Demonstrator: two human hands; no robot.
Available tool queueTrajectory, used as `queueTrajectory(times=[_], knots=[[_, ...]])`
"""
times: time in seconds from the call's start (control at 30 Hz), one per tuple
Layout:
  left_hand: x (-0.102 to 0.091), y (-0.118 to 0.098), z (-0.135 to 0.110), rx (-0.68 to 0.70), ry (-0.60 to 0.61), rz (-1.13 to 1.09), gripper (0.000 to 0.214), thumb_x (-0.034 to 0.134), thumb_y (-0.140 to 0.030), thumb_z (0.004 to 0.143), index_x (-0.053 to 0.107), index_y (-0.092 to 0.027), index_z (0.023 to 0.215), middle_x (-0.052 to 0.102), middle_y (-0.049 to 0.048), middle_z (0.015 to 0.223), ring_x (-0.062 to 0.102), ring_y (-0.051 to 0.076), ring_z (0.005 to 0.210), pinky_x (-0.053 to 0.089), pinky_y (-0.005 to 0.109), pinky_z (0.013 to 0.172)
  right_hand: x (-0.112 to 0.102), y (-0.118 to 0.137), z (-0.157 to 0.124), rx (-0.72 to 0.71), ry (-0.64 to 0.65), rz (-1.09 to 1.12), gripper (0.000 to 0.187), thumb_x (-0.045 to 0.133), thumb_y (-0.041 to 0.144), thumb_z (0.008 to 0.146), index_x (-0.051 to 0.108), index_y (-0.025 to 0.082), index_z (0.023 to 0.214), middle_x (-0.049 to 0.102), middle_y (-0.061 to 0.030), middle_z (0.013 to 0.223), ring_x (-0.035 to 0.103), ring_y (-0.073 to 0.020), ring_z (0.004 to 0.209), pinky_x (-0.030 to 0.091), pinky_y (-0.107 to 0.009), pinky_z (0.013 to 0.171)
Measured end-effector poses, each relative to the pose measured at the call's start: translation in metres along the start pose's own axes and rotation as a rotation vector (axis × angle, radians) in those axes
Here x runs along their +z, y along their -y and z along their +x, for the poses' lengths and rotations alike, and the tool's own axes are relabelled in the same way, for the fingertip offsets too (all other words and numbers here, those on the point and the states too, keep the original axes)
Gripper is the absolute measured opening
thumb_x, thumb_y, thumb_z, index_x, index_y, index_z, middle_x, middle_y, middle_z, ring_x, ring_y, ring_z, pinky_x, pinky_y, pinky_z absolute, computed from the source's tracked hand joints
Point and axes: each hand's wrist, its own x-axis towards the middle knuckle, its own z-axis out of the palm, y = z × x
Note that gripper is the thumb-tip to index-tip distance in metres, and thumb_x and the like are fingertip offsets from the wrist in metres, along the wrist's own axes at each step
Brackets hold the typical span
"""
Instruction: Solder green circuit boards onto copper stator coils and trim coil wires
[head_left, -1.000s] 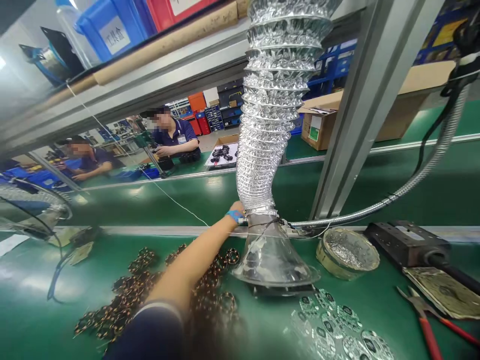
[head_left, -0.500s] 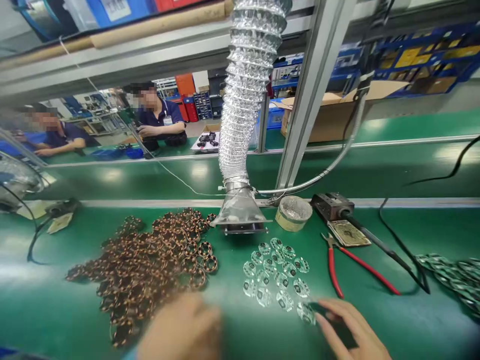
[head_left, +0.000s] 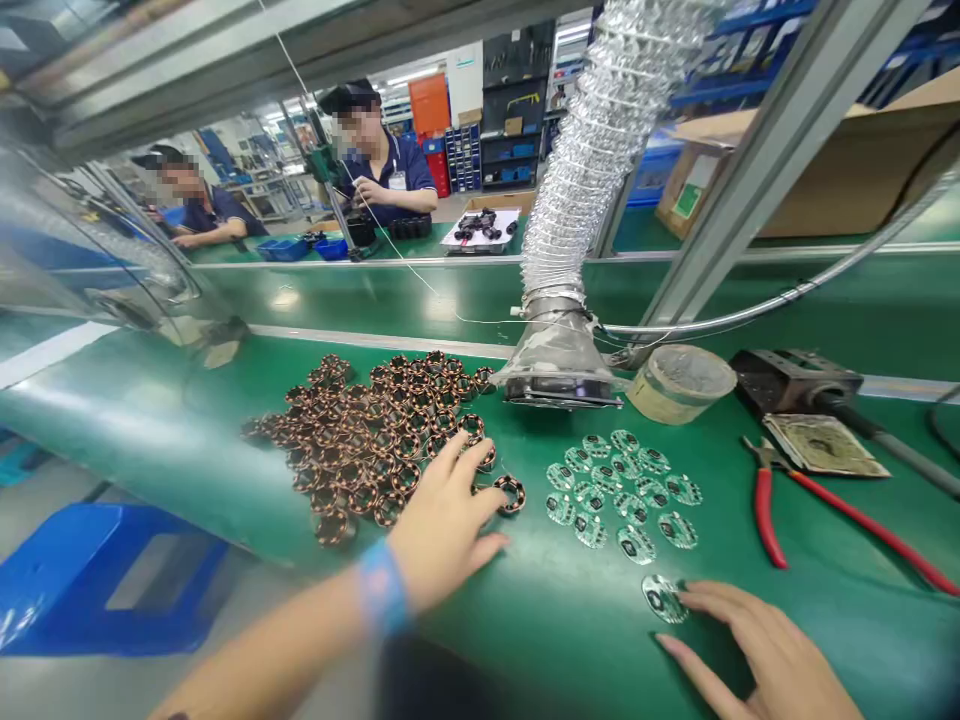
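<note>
My left hand (head_left: 446, 525), fingers spread, reaches over the right edge of a pile of copper-wound ring coils (head_left: 360, 430). One ring coil (head_left: 511, 494) lies just beyond its fingertips, slightly apart from the heap. Several round green circuit boards (head_left: 630, 507) lie flat in loose rows right of the coils. Nearest me is a single circuit board (head_left: 663, 599), with the index fingertip of my right hand (head_left: 757, 640) at its right edge. That hand's thumb is held away from the board, so the fingers are apart.
A fume hood with a silver duct (head_left: 559, 350) hangs behind the boards. To its right stand a round tub (head_left: 679, 385), a soldering iron holder (head_left: 795, 380) and red-handled pliers (head_left: 765, 500). A blue bin (head_left: 97, 580) is at lower left. Two people sit across the bench.
The view has swung left. My left hand has moved forward from the bench front to the coil pile, its fingers now spread. My right hand stays by the nearest circuit board.
</note>
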Motion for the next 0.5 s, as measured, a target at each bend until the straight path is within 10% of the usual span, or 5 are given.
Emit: queueTrajectory(times=[0.27,0.5], knots=[[0.044,-0.03,0.016,0.11,0.004,0.019,0.011,0.066,-0.025,0.079,0.066,-0.014,0.076,0.043,0.0168,0.141,0.024,0.044,0.136,0.024,0.065,0.108,0.0,0.011,0.011,0.004,0.065,0.038,0.033,0.042,0.048,0.098,0.059,0.023,0.11,0.056,-0.0067,0.095,0.058,-0.0242,0.087,0.045,-0.038,0.075],[0.02,-0.013,-0.023,-0.105,-0.281,-0.269,0.011,0.057,-0.021,0.086,0.06,-0.018,0.096,0.062,0.0132,0.113,0.054,0.028,0.111,0.047,0.05,0.092,-0.006,0.019,0.007,0.075,0.104,0.092,0.05,0.039,0.044,0.1,0.031,0.017,0.141,0.055,-0.0117,0.115,0.053,-0.0272,0.101,0.044,-0.041,0.082]])
